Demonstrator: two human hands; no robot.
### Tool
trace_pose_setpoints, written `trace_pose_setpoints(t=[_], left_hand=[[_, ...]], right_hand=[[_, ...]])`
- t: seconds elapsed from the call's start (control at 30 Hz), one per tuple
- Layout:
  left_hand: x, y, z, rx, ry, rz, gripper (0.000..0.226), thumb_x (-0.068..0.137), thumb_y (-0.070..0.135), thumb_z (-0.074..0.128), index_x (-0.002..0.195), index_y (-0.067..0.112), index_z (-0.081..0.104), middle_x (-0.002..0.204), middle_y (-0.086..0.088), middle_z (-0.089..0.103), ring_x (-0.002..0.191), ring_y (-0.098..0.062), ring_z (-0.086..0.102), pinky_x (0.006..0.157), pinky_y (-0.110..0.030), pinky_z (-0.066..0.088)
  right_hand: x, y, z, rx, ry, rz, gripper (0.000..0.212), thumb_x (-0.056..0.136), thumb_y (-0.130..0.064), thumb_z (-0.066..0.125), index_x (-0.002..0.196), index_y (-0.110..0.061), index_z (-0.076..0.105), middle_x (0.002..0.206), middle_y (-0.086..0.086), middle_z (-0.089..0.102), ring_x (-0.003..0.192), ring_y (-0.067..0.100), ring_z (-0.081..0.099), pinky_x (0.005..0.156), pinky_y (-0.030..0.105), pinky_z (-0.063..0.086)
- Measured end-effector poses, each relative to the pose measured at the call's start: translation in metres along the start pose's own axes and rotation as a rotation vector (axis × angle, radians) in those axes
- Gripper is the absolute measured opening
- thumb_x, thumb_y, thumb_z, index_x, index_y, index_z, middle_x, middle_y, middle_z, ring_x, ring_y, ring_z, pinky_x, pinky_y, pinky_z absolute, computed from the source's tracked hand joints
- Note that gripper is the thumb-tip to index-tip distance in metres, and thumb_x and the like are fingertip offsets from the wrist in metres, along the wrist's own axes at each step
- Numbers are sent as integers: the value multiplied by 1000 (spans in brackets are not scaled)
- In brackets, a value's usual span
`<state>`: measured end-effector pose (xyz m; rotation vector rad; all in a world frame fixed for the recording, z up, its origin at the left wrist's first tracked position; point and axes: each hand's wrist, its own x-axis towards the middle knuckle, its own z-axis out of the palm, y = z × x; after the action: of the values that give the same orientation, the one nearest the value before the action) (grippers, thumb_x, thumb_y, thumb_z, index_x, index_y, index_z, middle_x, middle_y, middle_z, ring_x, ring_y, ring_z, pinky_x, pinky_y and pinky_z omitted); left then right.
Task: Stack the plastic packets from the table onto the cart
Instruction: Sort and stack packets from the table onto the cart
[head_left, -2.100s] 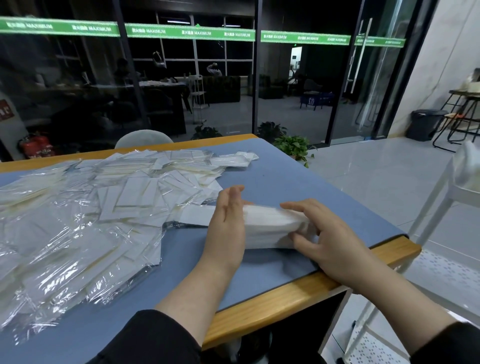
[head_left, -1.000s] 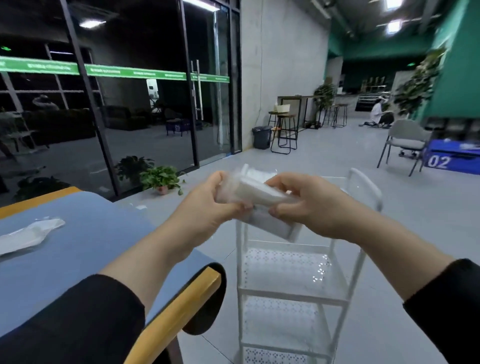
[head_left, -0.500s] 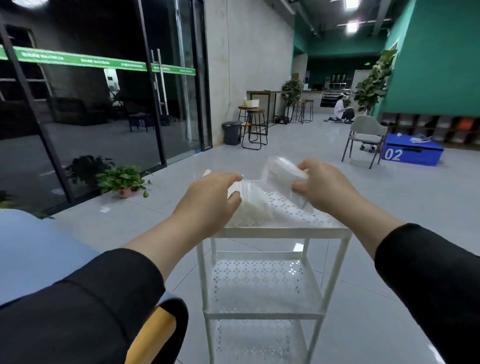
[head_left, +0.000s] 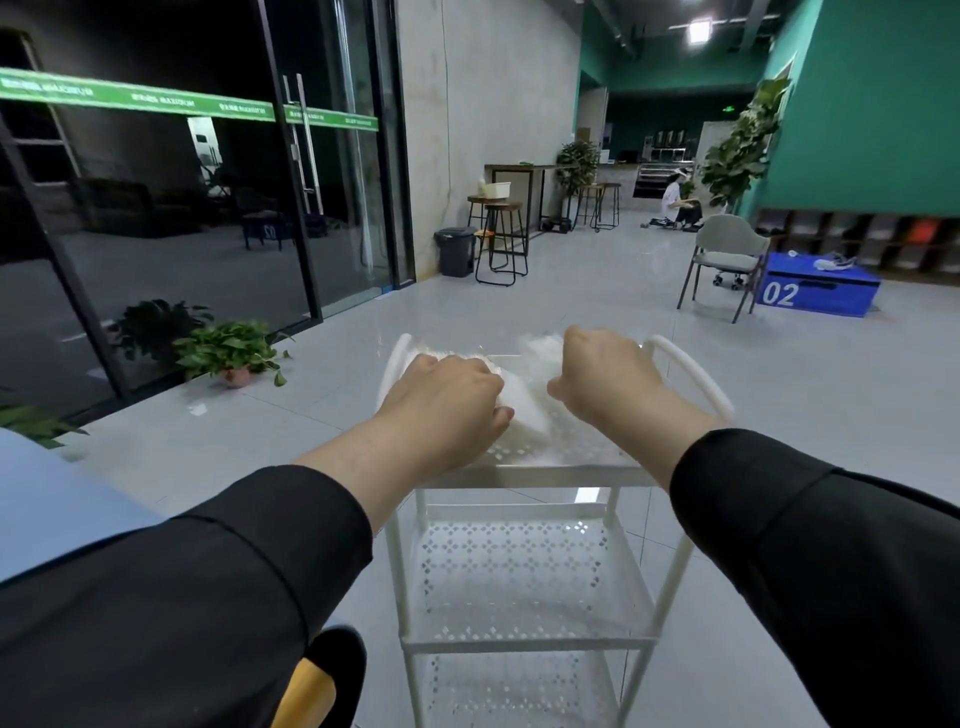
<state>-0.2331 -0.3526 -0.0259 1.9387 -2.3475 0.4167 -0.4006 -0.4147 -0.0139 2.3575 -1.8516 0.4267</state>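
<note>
Both hands reach forward over the top shelf of the white cart (head_left: 524, 470), backs up toward the camera. The left hand (head_left: 447, 397) has its fingers curled down round the near left end of the plastic packets (head_left: 522, 402), a soft white bundle that lies on the perforated top shelf; the thumb tip shows at the bundle's near edge. The right hand (head_left: 605, 376) has its fingers folded under and out of sight, closed on the right end of the same bundle, with crumpled clear plastic showing just beyond the knuckles; how tightly those fingers press cannot be told. The bundle sits between the two hands, toward the left half and middle of the shelf, inside the raised rim. The looped white handles rise at both ends of the shelf, the right one just beside the right wrist, the left one just beyond the left knuckles. Bare perforated shelf lies open on the near right side. Two lower shelves of the cart show beneath, seen through the frame. The blue desk (head_left: 47, 499) with its wooden edge lies at the lower left, under the left black sleeve (head_left: 171, 608). Wide grey tiled floor (head_left: 805, 395) surrounds the cart on the far and right sides.
</note>
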Motion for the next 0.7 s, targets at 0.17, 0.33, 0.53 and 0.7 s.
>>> trace_pose_setpoints(t=[0.17, 0.33, 0.53, 0.7], left_hand=[[-2, -1, -1, -18, -36, -18, 35, 105, 46, 34, 96, 23, 58, 107, 4, 60, 103, -23, 57, 96, -43, 39], [-4, -3, 0, -67, -19, -47, 51, 102, 63, 29, 107, 22, 60, 116, 5, 63, 112, -21, 58, 103, -44, 36], [2, 5, 0, -123, -33, -15, 75, 95, 74, 32, 150, 23, 35, 147, 1, 52, 132, -24, 49, 103, -45, 36], [5, 10, -2, 39, -33, 5, 44, 98, 67, 38, 98, 24, 48, 114, 3, 64, 107, -26, 58, 83, -42, 33]], right_hand=[[3, -7, -1, 261, -244, 107, 41, 94, -49, 57, 85, -9, 54, 74, 6, 62, 64, 28, 69, 60, 32, 54], [-7, -2, -13, 434, -349, 275, 81, 93, -78, 26, 116, -7, 57, 100, 10, 66, 73, 26, 70, 59, 28, 53], [-15, 8, -2, 537, -276, 173, 52, 105, -51, 35, 125, -13, 65, 104, 15, 69, 94, 35, 69, 91, 46, 56], [-12, 21, 10, 596, -208, 193, 51, 101, -46, 50, 98, 0, 71, 78, 12, 66, 70, 30, 61, 65, 32, 46]])
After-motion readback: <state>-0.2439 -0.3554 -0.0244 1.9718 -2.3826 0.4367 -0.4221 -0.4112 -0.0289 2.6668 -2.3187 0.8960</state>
